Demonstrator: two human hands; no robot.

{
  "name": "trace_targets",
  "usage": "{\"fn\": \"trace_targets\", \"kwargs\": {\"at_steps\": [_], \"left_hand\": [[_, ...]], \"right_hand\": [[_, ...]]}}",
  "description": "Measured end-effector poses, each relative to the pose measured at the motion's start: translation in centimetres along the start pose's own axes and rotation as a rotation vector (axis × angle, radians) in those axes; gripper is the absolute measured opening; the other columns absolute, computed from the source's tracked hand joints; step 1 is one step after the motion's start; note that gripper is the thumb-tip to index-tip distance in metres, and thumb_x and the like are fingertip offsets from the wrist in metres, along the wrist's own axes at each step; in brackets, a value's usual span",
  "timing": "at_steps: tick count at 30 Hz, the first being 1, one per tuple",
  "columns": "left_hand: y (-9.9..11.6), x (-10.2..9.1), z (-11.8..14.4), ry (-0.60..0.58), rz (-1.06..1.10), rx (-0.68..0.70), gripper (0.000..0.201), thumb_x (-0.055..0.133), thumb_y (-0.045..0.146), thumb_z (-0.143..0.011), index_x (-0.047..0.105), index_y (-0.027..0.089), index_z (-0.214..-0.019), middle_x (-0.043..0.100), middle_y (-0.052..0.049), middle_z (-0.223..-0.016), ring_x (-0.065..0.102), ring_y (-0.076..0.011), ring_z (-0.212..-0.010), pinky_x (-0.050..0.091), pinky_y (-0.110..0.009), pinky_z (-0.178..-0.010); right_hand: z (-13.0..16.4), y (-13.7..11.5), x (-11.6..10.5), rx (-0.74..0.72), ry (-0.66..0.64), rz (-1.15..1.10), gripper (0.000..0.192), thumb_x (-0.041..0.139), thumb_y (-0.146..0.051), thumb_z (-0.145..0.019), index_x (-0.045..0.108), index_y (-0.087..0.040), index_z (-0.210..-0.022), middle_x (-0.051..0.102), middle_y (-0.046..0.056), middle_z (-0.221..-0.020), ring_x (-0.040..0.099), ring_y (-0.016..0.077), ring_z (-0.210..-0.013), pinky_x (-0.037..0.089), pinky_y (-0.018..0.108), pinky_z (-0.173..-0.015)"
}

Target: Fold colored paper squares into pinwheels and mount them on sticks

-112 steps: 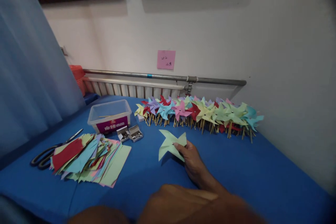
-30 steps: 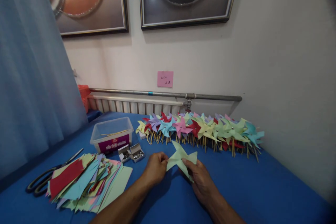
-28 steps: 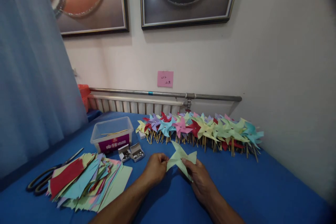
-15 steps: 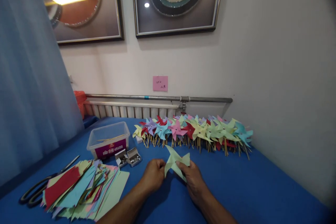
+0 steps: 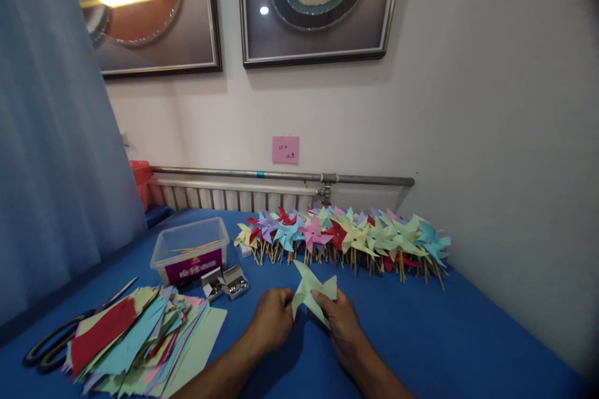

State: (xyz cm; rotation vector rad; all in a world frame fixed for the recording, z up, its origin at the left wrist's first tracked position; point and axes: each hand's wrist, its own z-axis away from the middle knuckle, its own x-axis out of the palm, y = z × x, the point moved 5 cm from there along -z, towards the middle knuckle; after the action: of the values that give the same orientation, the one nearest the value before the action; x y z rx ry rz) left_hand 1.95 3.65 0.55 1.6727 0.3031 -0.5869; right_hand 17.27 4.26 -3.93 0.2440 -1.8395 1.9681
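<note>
Both my hands hold a pale green paper pinwheel just above the blue table. My left hand pinches its left edge with closed fingers. My right hand grips it at the middle and lower right. A long row of finished coloured pinwheels on wooden sticks lies just behind, along the wall.
A pile of cut coloured paper lies at the left front, with black scissors beside it. A clear plastic tub with sticks and two small open boxes of pins sit left of my hands. A blue curtain hangs at the left.
My left hand came in and took the pinwheel's left edge; 3.7 s ago only my right hand held it. The view has tilted up and both hands sit slightly lower.
</note>
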Motion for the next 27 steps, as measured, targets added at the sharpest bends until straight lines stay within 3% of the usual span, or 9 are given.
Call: {"fn": "trace_targets", "kwargs": {"at_steps": [5, 11, 27], "left_hand": [[0.1, -0.2, 0.1, 0.037, -0.113, 0.071, 0.025, 0.051, 0.022, -0.085, 0.067, 0.015, -0.067, 0.064, -0.001, -0.062, 0.057, -0.0150, -0.063, 0.028, -0.025, -0.056], [0.1, -0.7, 0.0, 0.044, -0.137, 0.030, 0.022, 0.052, 0.017, -0.083, 0.071, 0.015, -0.073, 0.070, -0.003, -0.069, 0.061, -0.0167, -0.068, 0.030, -0.025, -0.058], [0.2, -0.5, 0.1, 0.010, -0.121, 0.031, 0.027, 0.053, 0.024, -0.086, 0.069, 0.014, -0.067, 0.067, -0.002, -0.064, 0.057, -0.0158, -0.063, 0.028, -0.024, -0.056]], "right_hand": [[0.9, -1.0, 0.5, -0.008, -0.021, -0.003, 0.039, 0.086, -0.033, -0.061, 0.071, -0.018, -0.093, 0.079, 0.003, -0.076, 0.075, 0.0255, -0.072, 0.057, 0.032, -0.070], [1.3, -1.3, 0.9, 0.008, -0.053, -0.008, 0.038, 0.086, -0.034, -0.061, 0.072, -0.018, -0.092, 0.079, 0.004, -0.078, 0.075, 0.0277, -0.076, 0.057, 0.033, -0.069], [1.0, -0.8, 0.7, 0.018, -0.050, -0.011, 0.039, 0.087, -0.035, -0.060, 0.070, -0.018, -0.091, 0.079, 0.004, -0.075, 0.074, 0.0254, -0.070, 0.056, 0.031, -0.065]]}}
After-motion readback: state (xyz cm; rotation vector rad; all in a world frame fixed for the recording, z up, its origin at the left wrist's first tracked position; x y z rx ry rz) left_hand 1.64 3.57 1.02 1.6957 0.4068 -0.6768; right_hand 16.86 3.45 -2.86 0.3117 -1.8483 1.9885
